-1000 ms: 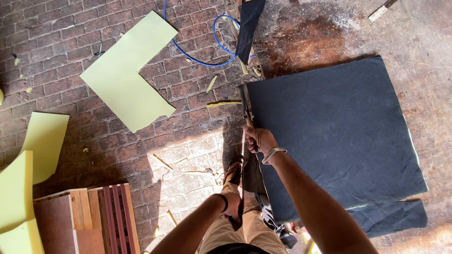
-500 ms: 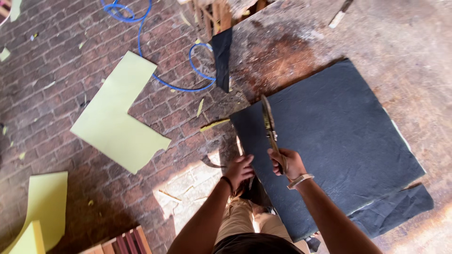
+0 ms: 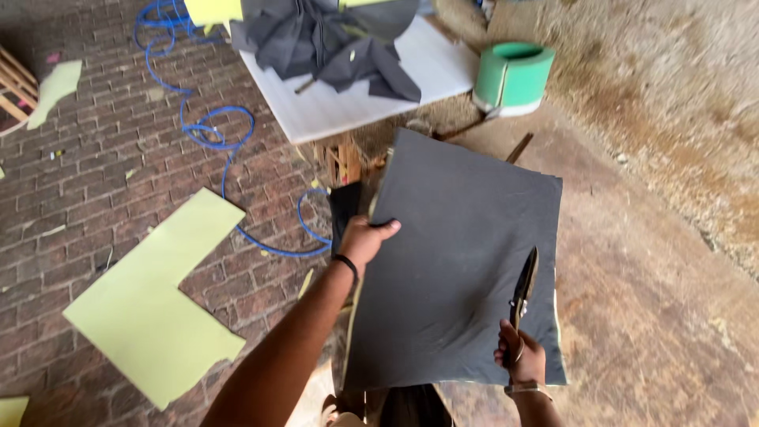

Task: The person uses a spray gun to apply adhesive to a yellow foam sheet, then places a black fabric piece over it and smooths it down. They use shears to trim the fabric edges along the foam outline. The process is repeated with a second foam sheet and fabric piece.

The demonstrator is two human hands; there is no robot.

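My left hand (image 3: pixel 365 239) grips the left edge of a large dark grey fabric-covered sheet (image 3: pixel 458 253) and holds it lifted and tilted in front of me. A thin pale foam layer shows along the sheet's edges. My right hand (image 3: pixel 520 357) is closed around the handles of long scissors (image 3: pixel 522 285), whose blades point upward against the sheet's lower right part. A black band sits on my left wrist and a strap on my right wrist.
A yellow-green L-shaped foam offcut (image 3: pixel 162 300) lies on the brick floor at left. A blue hose (image 3: pixel 207 126) coils beyond it. Farther back are a white board (image 3: pixel 348 99) with crumpled dark fabric (image 3: pixel 328 39), a green foam roll (image 3: pixel 514 77) and a wooden piece (image 3: pixel 341 158).
The dark sheet has come up off the floor, now held tilted in my left hand. My right hand with the scissors has dropped to the sheet's lower right. The view has swung forward.
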